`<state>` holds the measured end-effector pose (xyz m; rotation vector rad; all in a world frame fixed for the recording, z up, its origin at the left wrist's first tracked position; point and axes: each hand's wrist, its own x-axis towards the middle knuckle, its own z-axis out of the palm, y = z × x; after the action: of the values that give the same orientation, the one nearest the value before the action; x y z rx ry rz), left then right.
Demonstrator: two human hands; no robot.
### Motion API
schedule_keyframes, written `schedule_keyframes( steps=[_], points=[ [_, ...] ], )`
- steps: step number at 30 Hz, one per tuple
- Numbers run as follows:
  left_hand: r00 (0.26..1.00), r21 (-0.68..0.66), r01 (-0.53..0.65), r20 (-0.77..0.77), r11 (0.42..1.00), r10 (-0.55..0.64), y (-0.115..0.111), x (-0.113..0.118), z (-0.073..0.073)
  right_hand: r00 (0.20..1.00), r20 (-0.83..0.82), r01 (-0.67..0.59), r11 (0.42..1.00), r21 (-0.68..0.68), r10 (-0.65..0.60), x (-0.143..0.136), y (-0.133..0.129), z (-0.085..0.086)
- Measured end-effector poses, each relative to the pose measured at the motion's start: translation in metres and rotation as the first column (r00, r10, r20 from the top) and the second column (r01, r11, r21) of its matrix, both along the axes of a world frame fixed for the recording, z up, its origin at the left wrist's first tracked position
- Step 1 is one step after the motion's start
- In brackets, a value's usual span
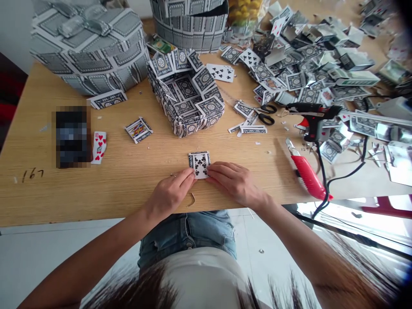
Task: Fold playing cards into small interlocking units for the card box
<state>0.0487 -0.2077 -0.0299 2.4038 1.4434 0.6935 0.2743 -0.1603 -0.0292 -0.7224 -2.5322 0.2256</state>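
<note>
A playing card (201, 165) with black clubs and folded-in edges lies near the table's front edge. My left hand (172, 189) grips its lower left corner, fingers pressed together. On the opposite side, my right hand (234, 181) holds the card's right edge with closed fingers. Beyond them stands an open box woven from folded cards (193, 101). To its left lies a small folded card piece (138, 129) showing a coloured picture.
Large woven card baskets (96, 51) (189, 25) stand at the back. Loose cards (296, 81) are heaped at the back right. Scissors (266, 115), a black glue gun (313, 118) with its cable and a red utility knife (307, 174) lie on the right.
</note>
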Motion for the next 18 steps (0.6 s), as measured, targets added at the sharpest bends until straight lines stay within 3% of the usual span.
schedule_keyframes(
  steps=[7, 18],
  points=[
    [0.997, 0.125, 0.050, -0.058, 0.991, -0.043, 0.004, -0.001, -0.004, 0.998, 0.035, -0.057, 0.987, 0.152, 0.052, 0.003, -0.002, -0.005],
    [1.000, 0.064, -0.014, 0.018, 0.998, 0.013, 0.013, 0.003, 0.003, 0.999, -0.028, 0.041, 0.992, -0.120, -0.045, 0.001, 0.000, -0.003]
  ],
)
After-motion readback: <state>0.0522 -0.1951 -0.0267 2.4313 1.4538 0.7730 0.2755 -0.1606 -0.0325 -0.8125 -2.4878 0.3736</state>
